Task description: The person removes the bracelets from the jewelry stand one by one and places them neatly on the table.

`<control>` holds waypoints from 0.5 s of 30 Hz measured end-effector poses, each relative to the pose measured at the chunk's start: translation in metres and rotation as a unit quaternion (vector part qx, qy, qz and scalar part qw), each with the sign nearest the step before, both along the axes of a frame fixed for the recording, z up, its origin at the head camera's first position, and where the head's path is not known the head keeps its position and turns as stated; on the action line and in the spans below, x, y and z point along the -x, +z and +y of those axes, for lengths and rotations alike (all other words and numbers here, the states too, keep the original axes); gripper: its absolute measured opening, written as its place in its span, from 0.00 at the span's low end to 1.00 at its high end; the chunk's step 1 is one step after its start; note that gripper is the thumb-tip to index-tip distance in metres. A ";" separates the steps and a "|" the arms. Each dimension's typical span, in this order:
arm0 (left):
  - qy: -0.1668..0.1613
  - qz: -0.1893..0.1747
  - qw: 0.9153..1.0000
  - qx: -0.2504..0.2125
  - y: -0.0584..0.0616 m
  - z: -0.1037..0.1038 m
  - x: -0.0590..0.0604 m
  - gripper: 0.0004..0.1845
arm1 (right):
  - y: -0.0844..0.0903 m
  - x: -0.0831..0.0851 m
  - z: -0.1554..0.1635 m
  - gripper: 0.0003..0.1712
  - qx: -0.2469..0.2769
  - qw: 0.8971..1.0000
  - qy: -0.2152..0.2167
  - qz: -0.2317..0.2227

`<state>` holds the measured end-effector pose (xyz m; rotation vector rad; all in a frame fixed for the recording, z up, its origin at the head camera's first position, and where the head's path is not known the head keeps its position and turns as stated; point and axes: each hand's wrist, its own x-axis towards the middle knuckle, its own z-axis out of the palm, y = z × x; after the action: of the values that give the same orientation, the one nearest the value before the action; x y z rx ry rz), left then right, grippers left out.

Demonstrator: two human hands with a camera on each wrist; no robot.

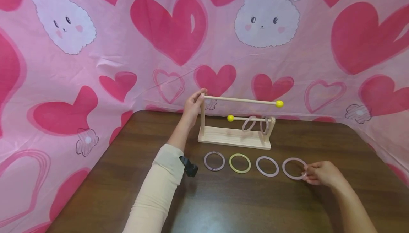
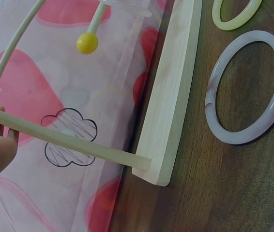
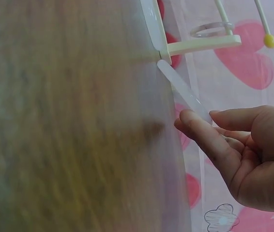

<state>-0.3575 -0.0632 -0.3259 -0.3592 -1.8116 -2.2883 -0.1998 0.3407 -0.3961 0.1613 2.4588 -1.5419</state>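
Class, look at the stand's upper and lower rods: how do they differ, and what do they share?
The upper rod juts from the left post, the lower rod from the right post. The upper rod looks longer than the lower rod. The upper rod is bare, while the lower rod carries rings. Both are slim, pale and tipped with a yellow ball.

The sleeved left arm (image 1: pixel 154 194) stretches forward, left hand (image 1: pixel 191 109) raised and gripping; the bare right forearm (image 1: pixel 353 201) angles inward, right hand (image 1: pixel 322 173) pinching at the fingertips (image 3: pixel 188 118).
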 end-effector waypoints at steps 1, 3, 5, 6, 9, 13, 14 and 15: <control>0.000 0.000 1.000 0.000 0.000 0.000 0.000 0.19 | 0.000 0.000 0.000 0.20 0.001 1.000 -0.004 -0.001; 0.000 -0.001 1.000 -0.001 0.000 0.000 0.000 0.20 | 0.000 0.000 0.001 0.21 0.007 1.000 -0.006 -0.001; -0.001 0.000 1.000 -0.002 0.000 0.000 0.000 0.20 | -0.001 0.000 0.002 0.21 0.008 1.000 -0.006 -0.002; -0.001 0.000 1.000 -0.002 0.000 0.000 0.000 0.20 | 0.000 0.000 0.002 0.21 0.008 1.000 -0.004 -0.001; -0.001 0.000 1.000 -0.001 -0.001 0.000 0.001 0.20 | -0.001 0.000 0.002 0.20 0.009 1.000 -0.005 -0.001; 0.000 0.001 1.000 0.001 -0.001 0.000 0.001 0.20 | -0.001 -0.001 0.002 0.20 0.009 1.000 -0.007 -0.002; 0.000 0.001 1.000 0.002 -0.001 0.000 0.001 0.20 | -0.001 -0.001 0.002 0.20 0.009 1.000 -0.006 -0.002; 0.000 0.001 1.000 0.003 -0.001 0.000 0.001 0.20 | -0.001 -0.001 0.002 0.20 0.010 1.000 -0.008 -0.003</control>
<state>-0.3587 -0.0635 -0.3266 -0.3628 -1.8174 -2.2823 -0.1990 0.3428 -0.3966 0.1824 2.4433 -1.5690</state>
